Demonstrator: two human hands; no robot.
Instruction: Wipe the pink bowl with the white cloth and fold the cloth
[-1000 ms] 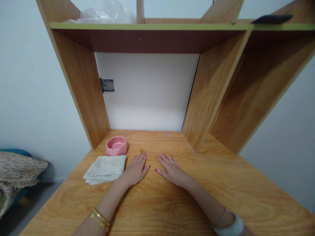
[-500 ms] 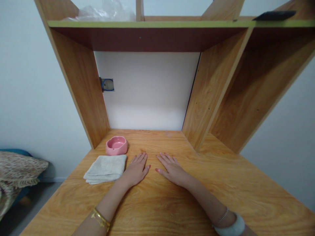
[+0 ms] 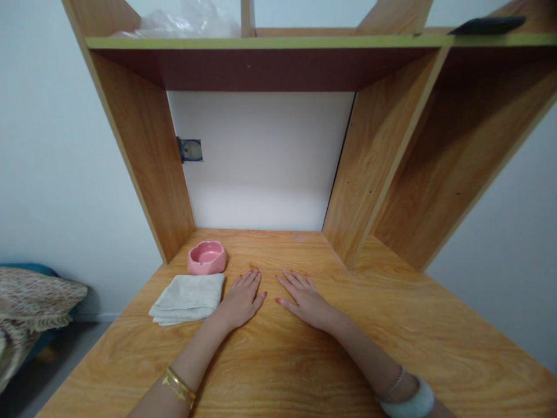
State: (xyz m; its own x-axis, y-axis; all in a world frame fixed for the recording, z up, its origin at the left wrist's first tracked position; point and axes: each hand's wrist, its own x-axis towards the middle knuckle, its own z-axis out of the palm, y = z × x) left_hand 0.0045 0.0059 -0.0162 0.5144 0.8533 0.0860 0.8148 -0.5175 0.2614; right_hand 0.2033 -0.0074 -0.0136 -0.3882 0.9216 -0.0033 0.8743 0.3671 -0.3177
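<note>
Fingers (image 3: pixel 251 281) of the left hand (image 3: pixel 241 303) and right hand (image 3: pixel 306 300) lie spread flat, palms down on the wooden surface (image 3: pixel 304 371), holding nothing, thumbs near but apart. A folded grey cloth (image 3: pixel 187 298) lies just beside the left hand's outer edge, a pink dish (image 3: pixel 207 258) just behind it by the left upright (image 3: pixel 148 151). Right of the right hand, open wood runs wide to the surface's edge.

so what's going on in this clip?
A person has both palms flat on the wooden desk, holding nothing. The left hand lies right beside a folded pale cloth, with a pink dish just behind that cloth. The right hand rests on bare wood, close to the left one.
</note>
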